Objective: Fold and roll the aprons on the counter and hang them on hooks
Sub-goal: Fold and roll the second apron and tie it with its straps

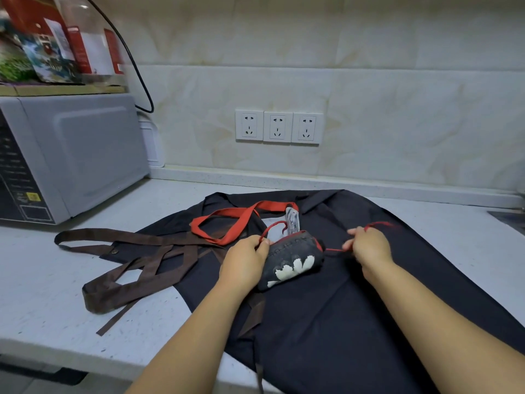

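1. Head view: two aprons. One was a black roll (292,261) with white print and red trim; its long axis ran lower-left to upper-right.
2. The roll lay mid-counter on the second, flat apron (369,308), dark and spread over the counter (42,280).
3. Left hand (244,260) pinched a thin red tie (270,227) at the roll's left end.
4. Right hand (369,245) pinched the other tie (333,250), taut from the roll's right end.
5. One red strap (227,226) looped behind the roll; brown straps (136,260) trailed left.
6. One microwave (71,155) at left; three sockets (278,127) on the wall.
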A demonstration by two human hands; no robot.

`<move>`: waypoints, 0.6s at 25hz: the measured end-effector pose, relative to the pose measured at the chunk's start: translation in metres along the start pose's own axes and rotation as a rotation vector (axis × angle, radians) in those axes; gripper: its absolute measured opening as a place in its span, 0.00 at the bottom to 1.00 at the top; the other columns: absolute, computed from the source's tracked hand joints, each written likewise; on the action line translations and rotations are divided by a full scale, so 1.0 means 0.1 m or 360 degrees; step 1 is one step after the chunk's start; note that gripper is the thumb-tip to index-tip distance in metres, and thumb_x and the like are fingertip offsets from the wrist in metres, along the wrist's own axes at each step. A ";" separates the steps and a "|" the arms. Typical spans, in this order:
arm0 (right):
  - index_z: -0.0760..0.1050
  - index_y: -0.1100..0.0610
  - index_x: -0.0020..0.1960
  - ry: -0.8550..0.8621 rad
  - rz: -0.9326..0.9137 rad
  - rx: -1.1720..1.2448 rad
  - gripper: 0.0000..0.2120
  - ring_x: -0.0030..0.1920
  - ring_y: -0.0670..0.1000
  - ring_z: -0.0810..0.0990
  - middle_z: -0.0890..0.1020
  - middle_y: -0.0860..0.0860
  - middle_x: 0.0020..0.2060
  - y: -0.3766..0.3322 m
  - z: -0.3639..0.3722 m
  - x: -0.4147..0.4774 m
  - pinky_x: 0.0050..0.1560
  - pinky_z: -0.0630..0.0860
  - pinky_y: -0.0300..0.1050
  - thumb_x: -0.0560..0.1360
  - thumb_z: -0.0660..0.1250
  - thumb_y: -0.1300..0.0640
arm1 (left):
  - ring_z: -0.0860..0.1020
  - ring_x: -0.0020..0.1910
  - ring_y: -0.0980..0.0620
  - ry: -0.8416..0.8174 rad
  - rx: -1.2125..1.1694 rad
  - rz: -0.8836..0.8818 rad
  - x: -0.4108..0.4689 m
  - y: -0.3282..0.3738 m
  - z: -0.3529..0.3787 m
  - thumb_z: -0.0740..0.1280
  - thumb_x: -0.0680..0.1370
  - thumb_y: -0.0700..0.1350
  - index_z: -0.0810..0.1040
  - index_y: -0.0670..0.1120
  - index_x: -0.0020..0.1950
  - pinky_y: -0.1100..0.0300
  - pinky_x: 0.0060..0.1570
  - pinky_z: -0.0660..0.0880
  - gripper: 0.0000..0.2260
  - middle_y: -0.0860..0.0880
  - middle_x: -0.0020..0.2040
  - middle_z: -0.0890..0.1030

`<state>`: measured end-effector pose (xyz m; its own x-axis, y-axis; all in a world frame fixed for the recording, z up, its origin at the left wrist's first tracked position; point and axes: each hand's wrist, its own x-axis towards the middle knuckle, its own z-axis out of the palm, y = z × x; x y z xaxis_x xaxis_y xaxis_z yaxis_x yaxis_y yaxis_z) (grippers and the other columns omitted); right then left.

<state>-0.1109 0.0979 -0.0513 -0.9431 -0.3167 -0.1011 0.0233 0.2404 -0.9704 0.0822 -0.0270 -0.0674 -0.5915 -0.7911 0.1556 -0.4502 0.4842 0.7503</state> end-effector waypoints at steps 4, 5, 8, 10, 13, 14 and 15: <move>0.75 0.66 0.54 0.0058 0.0159 -0.0245 0.11 0.30 0.54 0.74 0.79 0.58 0.35 -0.02 -0.47 0.13 0.29 0.69 0.43 0.79 0.60 0.59 | 0.78 0.48 0.47 -0.0009 0.0078 0.0033 0.02 0.01 -0.02 0.59 0.82 0.53 0.74 0.54 0.40 0.53 0.49 0.75 0.12 0.50 0.44 0.82; 0.72 0.68 0.61 0.0174 0.0155 -0.0340 0.16 0.37 0.57 0.78 0.79 0.62 0.44 -0.06 -0.53 0.12 0.34 0.74 0.47 0.78 0.63 0.59 | 0.78 0.47 0.47 -0.0007 0.0075 0.0031 0.03 0.01 -0.02 0.59 0.82 0.53 0.74 0.55 0.38 0.53 0.48 0.74 0.13 0.51 0.43 0.81; 0.68 0.60 0.70 0.0433 -0.0570 -0.0958 0.24 0.61 0.63 0.72 0.73 0.61 0.63 -0.24 -0.46 -0.14 0.59 0.72 0.55 0.76 0.64 0.55 | 0.78 0.46 0.48 -0.0012 0.0031 0.0016 0.03 0.04 -0.03 0.60 0.82 0.52 0.76 0.55 0.39 0.55 0.47 0.74 0.13 0.51 0.42 0.82; 0.79 0.57 0.59 0.0012 -0.1326 -0.1281 0.15 0.61 0.59 0.74 0.79 0.56 0.57 -0.35 -0.08 -0.44 0.62 0.70 0.52 0.77 0.60 0.55 | 0.79 0.45 0.48 -0.0020 0.0003 0.0021 0.03 0.05 -0.04 0.60 0.82 0.51 0.78 0.54 0.39 0.55 0.46 0.74 0.13 0.51 0.41 0.82; 0.78 0.57 0.59 -0.0457 -0.1463 -0.1451 0.16 0.61 0.57 0.73 0.80 0.53 0.57 -0.23 0.42 -0.72 0.64 0.67 0.51 0.80 0.54 0.56 | 0.80 0.44 0.50 -0.0064 -0.0078 0.0048 0.03 0.02 -0.02 0.61 0.81 0.50 0.81 0.54 0.42 0.54 0.46 0.76 0.12 0.52 0.41 0.83; 0.76 0.56 0.62 -0.0425 -0.1390 -0.1425 0.17 0.60 0.56 0.73 0.79 0.52 0.58 -0.20 0.48 -0.77 0.61 0.69 0.50 0.80 0.53 0.56 | 0.81 0.45 0.51 -0.0067 -0.0102 0.0044 0.03 0.01 -0.01 0.62 0.81 0.50 0.82 0.55 0.43 0.54 0.47 0.76 0.11 0.53 0.42 0.84; 0.73 0.55 0.66 -0.0354 -0.1325 -0.1362 0.17 0.60 0.56 0.73 0.79 0.52 0.59 -0.16 0.50 -0.77 0.59 0.70 0.50 0.81 0.52 0.56 | 0.81 0.46 0.52 -0.0045 -0.0113 0.0047 0.02 0.00 0.00 0.62 0.81 0.50 0.83 0.56 0.45 0.54 0.48 0.77 0.11 0.54 0.43 0.84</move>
<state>-0.0218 0.0731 -0.0392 -0.4857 -0.7933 0.3670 -0.8684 0.3899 -0.3064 0.0805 -0.0286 -0.0668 -0.6232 -0.7653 0.1609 -0.3841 0.4787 0.7895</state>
